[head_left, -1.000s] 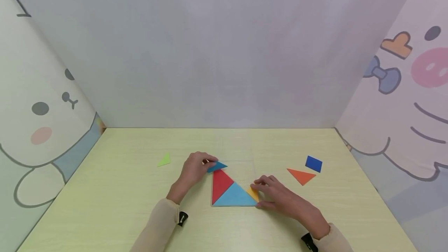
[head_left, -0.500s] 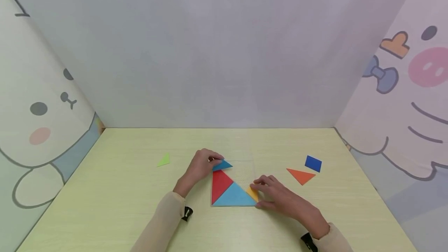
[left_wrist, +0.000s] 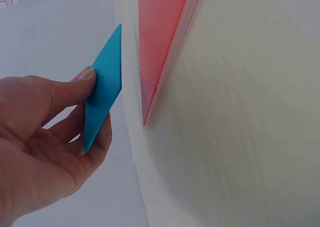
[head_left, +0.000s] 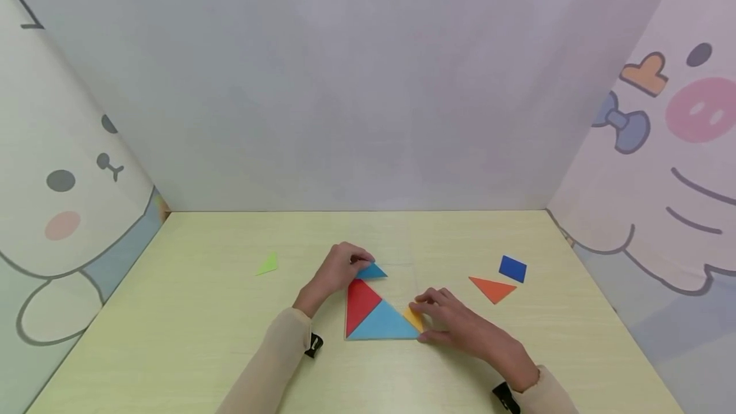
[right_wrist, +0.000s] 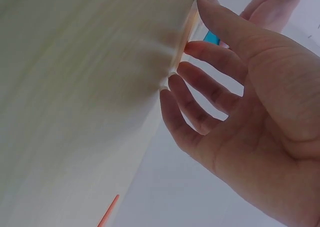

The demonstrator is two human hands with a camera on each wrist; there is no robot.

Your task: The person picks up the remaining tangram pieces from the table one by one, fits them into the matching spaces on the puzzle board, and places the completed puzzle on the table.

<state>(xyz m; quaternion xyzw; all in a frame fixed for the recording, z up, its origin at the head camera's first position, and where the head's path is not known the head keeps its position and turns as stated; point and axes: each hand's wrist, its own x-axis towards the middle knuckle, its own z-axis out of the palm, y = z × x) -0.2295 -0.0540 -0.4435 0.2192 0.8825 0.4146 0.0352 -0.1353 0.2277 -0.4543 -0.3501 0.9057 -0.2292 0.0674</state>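
Note:
My left hand (head_left: 339, 268) pinches a teal parallelogram tangram piece (left_wrist: 104, 87) between thumb and fingers, tilted above the far tip of a red triangle (head_left: 361, 304). A light blue triangle (head_left: 384, 323) lies beside the red one; both sit in a pale, see-through square tray (head_left: 397, 265). At the tray's right corner is a small yellow triangle (head_left: 413, 318). My right hand (head_left: 460, 324) rests there, its thumb at the near corner and index fingertip on the yellow triangle. In the right wrist view its loosely bent fingers (right_wrist: 192, 99) touch along the tray's edge.
A light green triangle (head_left: 268, 264) lies on the table (head_left: 172, 312) at the left. To the right lie an orange-red triangle (head_left: 492, 289) and a dark blue square (head_left: 513, 269). Cartoon-printed curtains (head_left: 644, 165) flank the table, and a plain one (head_left: 345, 82) hangs behind it.
My left hand has moved to the right with the teal parallelogram, over the far part of the tray. The right hand stays at the tray's right corner.

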